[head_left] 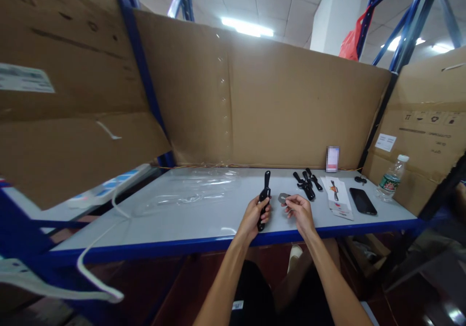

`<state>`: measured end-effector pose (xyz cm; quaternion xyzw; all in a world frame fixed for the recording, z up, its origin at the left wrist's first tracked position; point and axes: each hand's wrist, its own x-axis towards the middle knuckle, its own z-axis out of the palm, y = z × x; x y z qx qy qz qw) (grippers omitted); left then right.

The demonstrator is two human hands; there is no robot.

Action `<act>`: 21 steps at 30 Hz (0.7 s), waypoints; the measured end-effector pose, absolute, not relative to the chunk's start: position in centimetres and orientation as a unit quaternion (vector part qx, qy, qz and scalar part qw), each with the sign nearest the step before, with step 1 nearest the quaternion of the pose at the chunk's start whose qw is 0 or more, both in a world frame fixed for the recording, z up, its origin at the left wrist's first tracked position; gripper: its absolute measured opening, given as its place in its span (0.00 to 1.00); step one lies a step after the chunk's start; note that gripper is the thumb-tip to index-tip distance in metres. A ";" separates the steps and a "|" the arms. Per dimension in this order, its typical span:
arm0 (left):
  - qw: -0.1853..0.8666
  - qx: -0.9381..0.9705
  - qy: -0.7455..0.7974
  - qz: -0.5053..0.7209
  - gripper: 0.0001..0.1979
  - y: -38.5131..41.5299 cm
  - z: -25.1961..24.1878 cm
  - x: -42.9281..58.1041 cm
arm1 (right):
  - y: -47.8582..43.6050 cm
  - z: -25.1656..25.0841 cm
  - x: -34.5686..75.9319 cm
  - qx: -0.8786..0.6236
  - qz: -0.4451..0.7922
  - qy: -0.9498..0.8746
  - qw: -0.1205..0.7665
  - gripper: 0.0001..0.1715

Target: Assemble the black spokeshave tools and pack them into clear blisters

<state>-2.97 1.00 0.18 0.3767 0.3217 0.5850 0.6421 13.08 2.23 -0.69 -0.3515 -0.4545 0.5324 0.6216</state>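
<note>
Bare forearms, dark clothing below

Cardboard wall point(291, 103) behind grey table point(204, 209); blue racking point(404, 35); ceiling strip light point(247, 26).

The left hand point(255, 214) grips a watch strap point(264, 201) that stands upright above the table point(163, 224). Just right of it, the right hand point(299, 209) pinches a small flat piece point(283, 198). Beyond the right hand lies a pile of straps point(307, 184); farther right lie printed cards point(337, 197), then a phone point(362, 201), then a water bottle point(392, 178). Left of the left hand lies a plastic bag point(189, 190). A cardboard wall point(273, 107) stands behind everything
</note>
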 end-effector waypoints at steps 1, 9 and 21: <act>0.634 0.383 0.328 0.587 0.25 0.8 0.1 -2.9 | 2.3 -0.8 13.0 -0.350 0.530 -0.461 0.620 0.18; 0.616 0.410 0.347 0.576 0.24 0.0 0.1 -2.7 | 2.4 -0.9 12.7 -0.371 0.532 -0.484 0.587 0.24; 0.562 0.499 0.369 0.547 0.24 -0.5 0.4 -2.5 | 2.4 -1.0 12.5 -0.365 0.545 -0.454 0.604 0.20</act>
